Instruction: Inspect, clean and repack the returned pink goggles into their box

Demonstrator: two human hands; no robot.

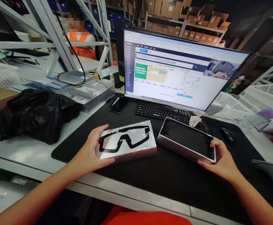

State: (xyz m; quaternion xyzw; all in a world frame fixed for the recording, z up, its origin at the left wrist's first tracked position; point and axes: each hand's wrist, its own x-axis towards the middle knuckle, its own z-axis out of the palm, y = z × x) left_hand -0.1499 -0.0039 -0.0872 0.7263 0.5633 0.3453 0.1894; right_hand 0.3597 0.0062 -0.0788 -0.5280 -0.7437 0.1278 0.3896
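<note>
Glasses-printed box lid (124, 140) over black mat (138, 181), long axis crosswise, left end pinched by left hand (91, 153), nearer of two. Open box base (181, 148) just right, slanted, outer end pinched by right hand (223, 162).

Printed box (127, 141) reads "…kening" (monitor (174, 73) shows "PN")

Through my camera I see a pale bench (28, 156), which carries a black mat (138, 176), a black bag (38, 112) and a grey tray (101, 97). On the mat lie a phone (119, 104), keyboard (160, 111) and mouse (228, 136).
</note>
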